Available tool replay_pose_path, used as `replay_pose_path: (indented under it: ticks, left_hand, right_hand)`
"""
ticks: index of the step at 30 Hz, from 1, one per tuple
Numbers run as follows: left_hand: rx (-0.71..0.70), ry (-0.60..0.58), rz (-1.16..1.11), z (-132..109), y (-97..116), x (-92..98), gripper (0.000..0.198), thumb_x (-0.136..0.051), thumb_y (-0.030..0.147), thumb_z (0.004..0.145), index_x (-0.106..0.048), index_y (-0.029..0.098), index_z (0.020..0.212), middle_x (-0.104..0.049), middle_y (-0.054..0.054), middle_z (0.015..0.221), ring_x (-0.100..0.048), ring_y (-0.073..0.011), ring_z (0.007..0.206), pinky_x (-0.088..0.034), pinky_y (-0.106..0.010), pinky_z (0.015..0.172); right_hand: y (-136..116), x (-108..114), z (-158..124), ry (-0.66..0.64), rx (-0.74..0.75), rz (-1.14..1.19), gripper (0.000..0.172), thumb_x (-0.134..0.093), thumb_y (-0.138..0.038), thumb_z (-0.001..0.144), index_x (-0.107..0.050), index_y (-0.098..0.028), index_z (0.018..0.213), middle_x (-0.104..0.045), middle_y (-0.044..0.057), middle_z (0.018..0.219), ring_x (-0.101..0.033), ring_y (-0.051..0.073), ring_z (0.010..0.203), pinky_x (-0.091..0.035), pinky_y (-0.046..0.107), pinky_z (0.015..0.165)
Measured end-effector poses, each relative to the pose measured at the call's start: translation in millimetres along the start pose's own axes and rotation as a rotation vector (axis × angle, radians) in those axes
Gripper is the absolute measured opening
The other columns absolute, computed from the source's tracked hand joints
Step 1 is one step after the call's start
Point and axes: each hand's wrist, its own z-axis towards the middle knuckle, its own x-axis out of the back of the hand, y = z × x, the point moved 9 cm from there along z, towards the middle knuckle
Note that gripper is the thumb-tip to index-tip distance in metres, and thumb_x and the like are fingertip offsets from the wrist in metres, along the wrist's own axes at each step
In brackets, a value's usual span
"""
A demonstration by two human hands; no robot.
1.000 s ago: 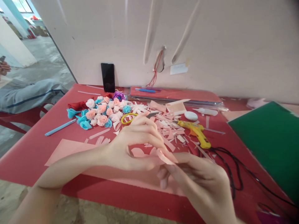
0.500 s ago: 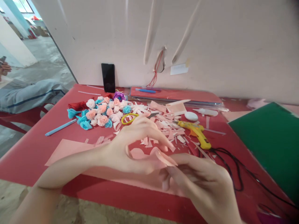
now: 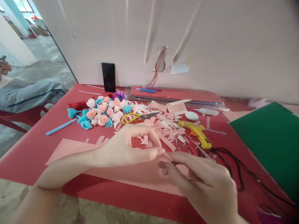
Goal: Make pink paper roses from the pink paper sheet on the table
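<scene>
Between my two hands is a small pink paper piece point(image 3: 167, 156), pinched from both sides. My left hand point(image 3: 137, 144) grips its left end with thumb and forefinger, which form a ring. On the other end, the thumb and forefinger of my right hand point(image 3: 201, 179) are closed; part of the piece is hidden by the fingers. Under both hands lies a large pink paper sheet point(image 3: 130, 175) on the red table. Just beyond my left hand rest yellow-handled scissors point(image 3: 130, 118), partly among pink paper scraps point(image 3: 167, 130).
Paper roses point(image 3: 102, 113) in several colours cover the back left. A yellow glue gun point(image 3: 198, 132) with a black cord lies right. A green sheet point(image 3: 268, 140), a black phone point(image 3: 108, 77) against the wall and a blue pen point(image 3: 61, 127) surround them. A seated person point(image 3: 32, 95) is at left.
My left fingers have come down and closed onto the pink paper piece, with the fingertips now pressed together. The scissors' blades show more clearly. My right hand keeps its pinch, slightly shifted.
</scene>
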Motion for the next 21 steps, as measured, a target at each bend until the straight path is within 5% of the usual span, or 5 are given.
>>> replay_pose_path:
  ticks: [4,11,21]
  left_hand:
    - [0.088,-0.023,-0.059,3,-8,-0.8,0.02,-0.059,0.02,0.076,-0.051,0.015,0.058,-0.053,0.003,0.063,-0.049,-0.0086,0.063,-0.039,-0.024,0.063]
    - [0.138,-0.134,-0.264,5,-17,-8.5,0.018,-0.059,0.019,0.074,-0.054,0.014,0.058,-0.054,0.002,0.063,-0.05,-0.008,0.063,-0.04,-0.021,0.062]
    - [0.134,-0.105,-0.308,9,-19,-6.4,0.003,-0.058,0.016,0.078,-0.06,0.016,0.076,-0.057,0.002,0.073,-0.051,-0.0051,0.062,-0.045,-0.016,0.06]
  right_hand:
    - [-9,0,-3,-0.007,0.166,-0.093,0.015,-0.052,-0.009,0.08,-0.058,-0.023,0.076,-0.064,-0.003,0.057,-0.06,0.011,0.045,-0.046,0.021,0.047]
    - [-9,2,0,-0.107,0.231,-0.077,0.018,-0.052,-0.009,0.08,-0.058,-0.025,0.079,-0.067,-0.003,0.062,-0.064,0.012,0.052,-0.046,0.019,0.045]
    - [7,3,10,-0.044,0.06,0.134,0.017,-0.059,-0.009,0.075,-0.066,-0.024,0.077,-0.065,-0.005,0.053,-0.059,0.01,0.041,-0.052,0.018,0.044]
